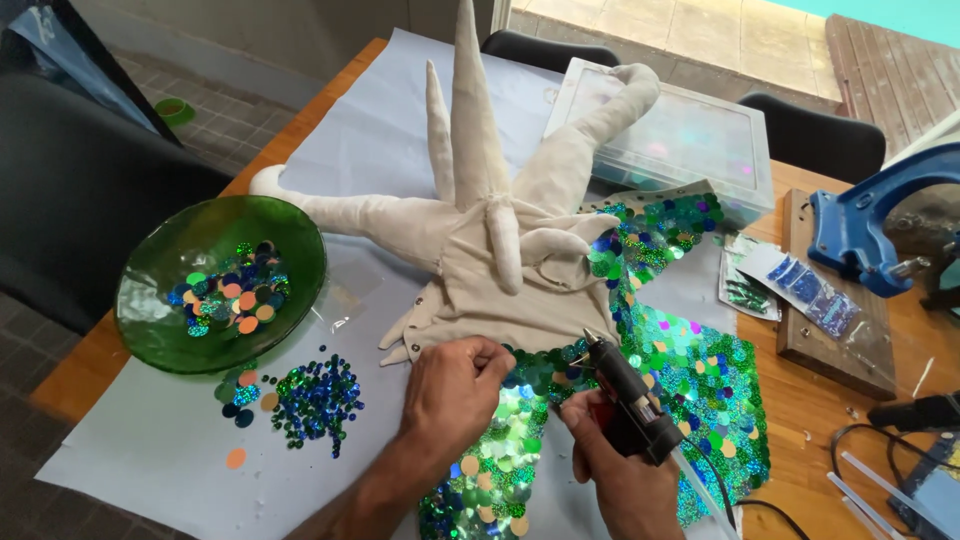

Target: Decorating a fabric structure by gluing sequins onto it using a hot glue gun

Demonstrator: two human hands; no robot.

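A beige stuffed fabric figure [480, 230] with long pointed limbs lies on a pale paper sheet [150, 460]. Its lower part is covered in shiny green, blue and orange sequins [690, 370]. My left hand [455, 390] presses its fingertips on the fabric edge where the sequins begin. My right hand [620, 465] grips a black glue gun [625, 395], whose nozzle points at the sequin edge just right of my left fingers.
A green glass bowl [160, 250] of sequins sits at the left, with a loose sequin pile [310, 395] in front of it. A clear plastic box [680, 135] stands behind the figure. A blue metal press [870, 230], sequin bags [800, 285] and glue sticks [890, 490] lie at the right.
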